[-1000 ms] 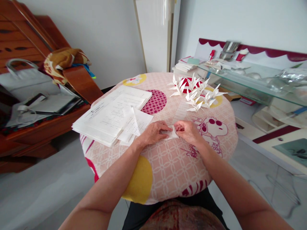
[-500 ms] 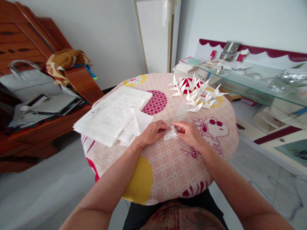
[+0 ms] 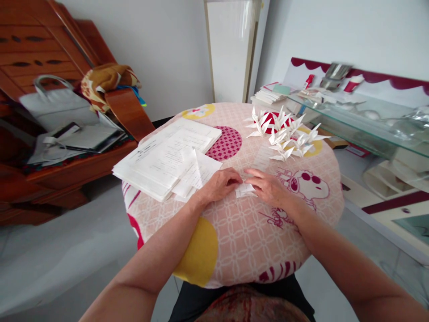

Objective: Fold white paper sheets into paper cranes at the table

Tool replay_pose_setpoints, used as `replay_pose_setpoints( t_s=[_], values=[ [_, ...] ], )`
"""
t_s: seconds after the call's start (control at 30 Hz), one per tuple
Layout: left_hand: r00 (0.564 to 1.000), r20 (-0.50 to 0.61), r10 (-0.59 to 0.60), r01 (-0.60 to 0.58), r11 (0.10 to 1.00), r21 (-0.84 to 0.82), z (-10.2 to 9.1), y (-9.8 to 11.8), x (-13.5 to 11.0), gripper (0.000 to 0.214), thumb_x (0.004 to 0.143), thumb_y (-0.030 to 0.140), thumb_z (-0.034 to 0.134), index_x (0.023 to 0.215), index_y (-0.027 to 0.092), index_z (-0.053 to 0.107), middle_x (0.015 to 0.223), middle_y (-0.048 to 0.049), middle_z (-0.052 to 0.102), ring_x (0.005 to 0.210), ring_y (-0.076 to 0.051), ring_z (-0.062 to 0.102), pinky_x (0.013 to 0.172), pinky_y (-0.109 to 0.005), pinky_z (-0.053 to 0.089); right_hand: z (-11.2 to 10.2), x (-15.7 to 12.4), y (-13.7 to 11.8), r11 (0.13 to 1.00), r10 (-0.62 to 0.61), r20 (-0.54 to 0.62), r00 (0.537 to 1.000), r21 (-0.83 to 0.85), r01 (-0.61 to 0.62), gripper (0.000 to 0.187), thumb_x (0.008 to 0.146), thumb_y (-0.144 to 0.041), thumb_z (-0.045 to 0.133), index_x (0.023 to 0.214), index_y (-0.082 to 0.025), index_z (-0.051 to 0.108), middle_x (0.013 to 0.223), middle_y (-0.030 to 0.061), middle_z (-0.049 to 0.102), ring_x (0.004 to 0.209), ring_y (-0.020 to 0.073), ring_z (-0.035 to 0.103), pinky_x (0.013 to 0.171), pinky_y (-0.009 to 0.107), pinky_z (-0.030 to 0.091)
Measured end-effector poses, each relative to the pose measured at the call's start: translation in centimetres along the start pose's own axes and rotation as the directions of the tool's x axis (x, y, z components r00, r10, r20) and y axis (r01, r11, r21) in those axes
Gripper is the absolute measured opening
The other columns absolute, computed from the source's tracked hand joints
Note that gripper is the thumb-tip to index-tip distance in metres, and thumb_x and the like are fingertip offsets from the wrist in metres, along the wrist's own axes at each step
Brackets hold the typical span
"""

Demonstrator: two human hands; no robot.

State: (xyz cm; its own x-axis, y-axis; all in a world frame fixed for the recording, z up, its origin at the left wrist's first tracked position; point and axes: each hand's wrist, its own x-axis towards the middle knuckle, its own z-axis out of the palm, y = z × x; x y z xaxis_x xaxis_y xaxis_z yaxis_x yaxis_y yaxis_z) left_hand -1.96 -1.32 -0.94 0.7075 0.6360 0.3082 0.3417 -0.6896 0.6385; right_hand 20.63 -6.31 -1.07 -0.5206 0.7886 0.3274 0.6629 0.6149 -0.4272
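Head cam view: small white folded paper lies flat on the cartoon-print tablecloth, about mid-table, right between both hands. Left hand has its fingers curled and bunched together, with the tips holding down the paper's left corner. Right hand has its fingers straight and pressed together, flat on the paper's far edge. Stack of printed sheets sits just left of the left hand. Bunch of white paper cranes sits farther back on the right.
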Motion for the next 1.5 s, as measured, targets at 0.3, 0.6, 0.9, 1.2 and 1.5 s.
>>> replay_pose_setpoints(
  t_s=[0.3,0.6,0.9,1.2,1.5],
  values=[
    [0.999,-0.037,-0.019,0.018,0.999,-0.038,0.2,-0.5,0.2,0.014,0.083,0.012,0.062,0.087,0.016,0.075,0.092,-0.0067,0.07,0.087,-0.017,0.063,0.081,-0.028,0.049,0.8,0.5,0.6,1.0,0.011,-0.075,0.997,0.006,-0.011,0.03,0.079,-0.002,0.056,0.095,-0.021,0.075,0.119,0.0108,0.07,0.105,0.0255,0.067,0.09,0.038,0.054],
    [1.0,-0.01,-0.028,0.028,0.999,-0.041,-0.3,0.5,0.3,0.035,0.092,0.044,0.057,0.082,0.014,0.073,0.083,-0.0054,0.066,0.075,-0.014,0.059,0.07,-0.025,0.043,-0.3,2.4,0.5,0.988,0.069,-0.064,0.996,0.141,-0.059,0.015,0.081,-0.008,0.06,0.075,-0.017,0.07,0.076,0.0034,0.068,0.071,0.0161,0.062,0.067,0.027,0.045],
    [0.968,-0.127,-0.215,0.232,0.964,0.133,0.4,1.2,0.9,0.032,0.086,0.039,0.059,0.07,0.012,0.066,0.065,-0.0008,0.058,0.058,-0.01,0.046,0.057,-0.024,0.031,-0.1,1.9,-1.5,0.987,0.137,-0.362,0.922,-0.028,-0.157,0.018,0.082,-0.008,0.058,0.087,-0.018,0.071,0.084,0.0063,0.069,0.075,0.0188,0.062,0.071,0.031,0.047],
    [0.964,-0.132,-0.231,0.251,0.953,0.167,0.2,1.1,1.1,0.027,0.081,0.028,0.054,0.059,0.013,0.061,0.058,0.0012,0.054,0.056,-0.009,0.042,0.056,-0.025,0.027,1.6,-0.8,-4.0,0.999,-0.037,-0.149,0.988,-0.021,0.035,0.025,0.091,-0.008,0.048,0.088,-0.019,0.07,0.09,0.0076,0.07,0.088,0.0202,0.063,0.08,0.033,0.05],
    [0.957,-0.173,-0.231,0.267,0.938,0.221,0.4,2.0,1.5,0.022,0.08,0.024,0.053,0.065,0.013,0.065,0.058,-0.0006,0.057,0.055,-0.01,0.043,0.056,-0.025,0.028,2.2,-1.2,-4.5,0.981,-0.017,-0.045,0.999,-0.193,0.008,0.027,0.096,-0.011,0.047,0.08,-0.017,0.067,0.083,0.0087,0.066,0.085,0.0213,0.057,0.079,0.035,0.047]
  ],
)
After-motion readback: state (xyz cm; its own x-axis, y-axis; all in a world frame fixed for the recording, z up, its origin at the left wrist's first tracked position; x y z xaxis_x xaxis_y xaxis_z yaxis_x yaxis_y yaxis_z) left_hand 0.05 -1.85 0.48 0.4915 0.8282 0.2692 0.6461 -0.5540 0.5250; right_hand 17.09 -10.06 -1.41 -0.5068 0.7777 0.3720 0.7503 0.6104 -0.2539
